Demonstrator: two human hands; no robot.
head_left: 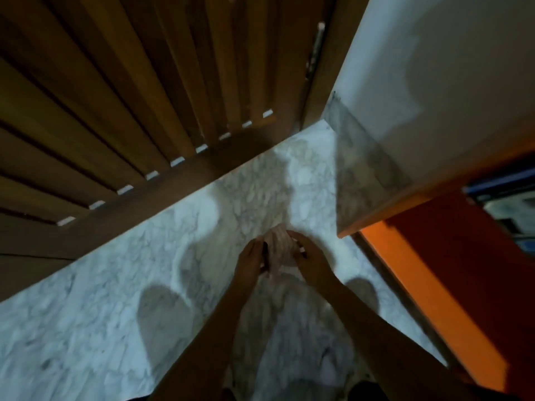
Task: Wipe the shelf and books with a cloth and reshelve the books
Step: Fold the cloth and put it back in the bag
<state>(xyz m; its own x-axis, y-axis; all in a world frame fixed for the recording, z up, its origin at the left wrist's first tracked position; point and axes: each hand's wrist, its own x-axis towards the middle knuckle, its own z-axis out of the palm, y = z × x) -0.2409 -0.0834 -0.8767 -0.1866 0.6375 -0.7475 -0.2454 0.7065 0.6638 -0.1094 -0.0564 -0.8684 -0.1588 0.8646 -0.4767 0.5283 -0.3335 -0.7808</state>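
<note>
A pale cloth point(279, 247) is bunched between my two hands above the white marble floor point(101, 328). My left hand point(250, 263) grips its left side with curled fingers. My right hand point(309, 263) holds its right side, fingers wrapped over the top. The lower end of the cloth hangs down between my forearms. No shelf or books are in view. The picture is dim and blurred.
A brown wooden slatted door point(144, 96) fills the upper left. A white wall point(434, 82) with a marble skirting stands at the upper right. An orange panel point(463, 270) runs along the right side.
</note>
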